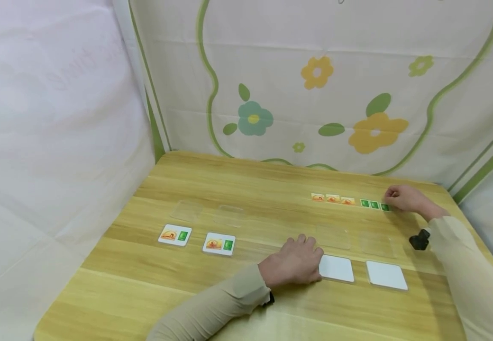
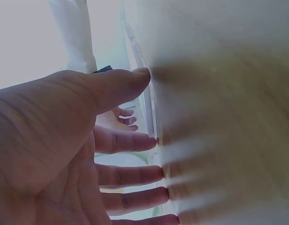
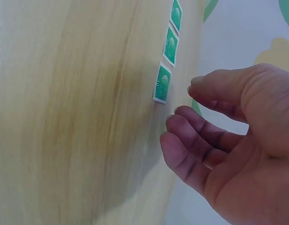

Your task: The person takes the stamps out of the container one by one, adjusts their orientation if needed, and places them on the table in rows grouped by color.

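Observation:
My left hand (image 1: pixel 295 261) rests at the left side of a white card (image 1: pixel 337 268), its fingertips on the table. In the left wrist view, the thumb (image 2: pixel 125 85) and index finger lie along that card's edge, fingers nearly straight. A second blank white card (image 1: pixel 386 275) lies to the right. At the far right, my right hand (image 1: pixel 404 198) hovers beside the last of three small green stamp-like pieces (image 3: pixel 163 83), fingers loosely bent with nothing between them. Three orange-and-white picture pieces (image 1: pixel 333 199) continue the row leftward.
Two white cards, a left one (image 1: pixel 175 235) and a right one (image 1: pixel 219 244), each bear an orange picture and a green piece. Clear flat squares, such as one on the left (image 1: pixel 229 216) and one on the right (image 1: pixel 333 237), lie behind the cards. Patterned cloth (image 1: pixel 272 85) hangs behind the wooden table (image 1: pixel 114 270).

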`<act>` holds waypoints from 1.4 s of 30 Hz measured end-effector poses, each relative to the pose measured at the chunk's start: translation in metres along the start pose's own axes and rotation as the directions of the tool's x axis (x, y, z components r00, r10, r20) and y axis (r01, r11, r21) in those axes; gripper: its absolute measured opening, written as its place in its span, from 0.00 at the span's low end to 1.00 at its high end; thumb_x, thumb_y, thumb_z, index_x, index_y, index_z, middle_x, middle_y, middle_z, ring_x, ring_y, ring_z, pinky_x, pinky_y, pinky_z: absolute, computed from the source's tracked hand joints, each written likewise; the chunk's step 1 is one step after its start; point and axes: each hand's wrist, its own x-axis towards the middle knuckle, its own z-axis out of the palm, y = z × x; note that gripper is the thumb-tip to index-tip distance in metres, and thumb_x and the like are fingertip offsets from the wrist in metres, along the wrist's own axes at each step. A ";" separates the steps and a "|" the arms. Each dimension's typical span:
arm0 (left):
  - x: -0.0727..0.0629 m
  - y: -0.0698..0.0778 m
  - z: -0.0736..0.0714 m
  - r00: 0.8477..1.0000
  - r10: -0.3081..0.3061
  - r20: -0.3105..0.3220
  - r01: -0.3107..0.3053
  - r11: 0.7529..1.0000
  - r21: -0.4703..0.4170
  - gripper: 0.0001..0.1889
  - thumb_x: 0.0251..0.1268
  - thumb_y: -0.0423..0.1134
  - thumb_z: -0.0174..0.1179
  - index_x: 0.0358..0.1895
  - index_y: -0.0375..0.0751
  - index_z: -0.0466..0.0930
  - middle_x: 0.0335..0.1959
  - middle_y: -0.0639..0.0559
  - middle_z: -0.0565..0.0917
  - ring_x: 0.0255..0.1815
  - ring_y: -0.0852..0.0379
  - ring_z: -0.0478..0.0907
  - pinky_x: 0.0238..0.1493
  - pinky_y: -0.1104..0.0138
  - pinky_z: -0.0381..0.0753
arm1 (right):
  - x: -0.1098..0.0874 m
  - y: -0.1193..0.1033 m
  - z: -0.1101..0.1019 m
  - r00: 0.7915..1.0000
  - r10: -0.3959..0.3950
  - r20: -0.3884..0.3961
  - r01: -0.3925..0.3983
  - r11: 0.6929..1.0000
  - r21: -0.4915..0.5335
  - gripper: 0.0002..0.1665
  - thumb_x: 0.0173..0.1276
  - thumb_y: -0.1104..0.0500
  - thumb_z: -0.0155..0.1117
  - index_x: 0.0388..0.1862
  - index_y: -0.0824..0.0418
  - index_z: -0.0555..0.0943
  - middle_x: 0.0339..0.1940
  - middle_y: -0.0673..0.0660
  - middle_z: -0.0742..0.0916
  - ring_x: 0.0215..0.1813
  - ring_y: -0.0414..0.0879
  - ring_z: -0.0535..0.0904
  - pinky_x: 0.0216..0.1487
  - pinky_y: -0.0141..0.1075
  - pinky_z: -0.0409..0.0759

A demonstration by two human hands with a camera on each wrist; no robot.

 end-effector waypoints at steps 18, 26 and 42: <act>-0.016 -0.025 -0.015 0.997 0.062 -0.040 -0.064 0.997 -0.051 0.22 0.69 0.63 0.51 0.58 0.57 0.71 0.50 0.56 0.76 0.47 0.57 0.72 0.45 0.64 0.75 | -0.020 -0.053 -0.008 0.992 -0.035 -0.123 0.047 0.994 0.095 0.20 0.78 0.51 0.50 0.50 0.68 0.76 0.42 0.66 0.84 0.37 0.52 0.80 0.33 0.40 0.81; -0.027 -0.046 -0.017 0.997 0.053 -0.057 -0.057 0.997 -0.060 0.26 0.72 0.61 0.50 0.65 0.53 0.67 0.57 0.52 0.77 0.54 0.54 0.75 0.49 0.61 0.78 | -0.023 -0.088 0.000 0.979 -0.077 -0.189 0.099 0.989 0.112 0.18 0.77 0.52 0.52 0.49 0.65 0.78 0.45 0.66 0.84 0.31 0.47 0.79 0.30 0.35 0.77; -0.053 -0.095 -0.024 0.997 0.038 -0.073 -0.049 0.987 -0.154 0.28 0.74 0.57 0.49 0.70 0.48 0.65 0.65 0.47 0.73 0.65 0.49 0.72 0.61 0.57 0.76 | -0.030 -0.150 0.032 0.971 -0.123 -0.203 0.164 0.966 0.201 0.12 0.76 0.53 0.55 0.45 0.61 0.79 0.36 0.62 0.82 0.29 0.46 0.75 0.29 0.35 0.76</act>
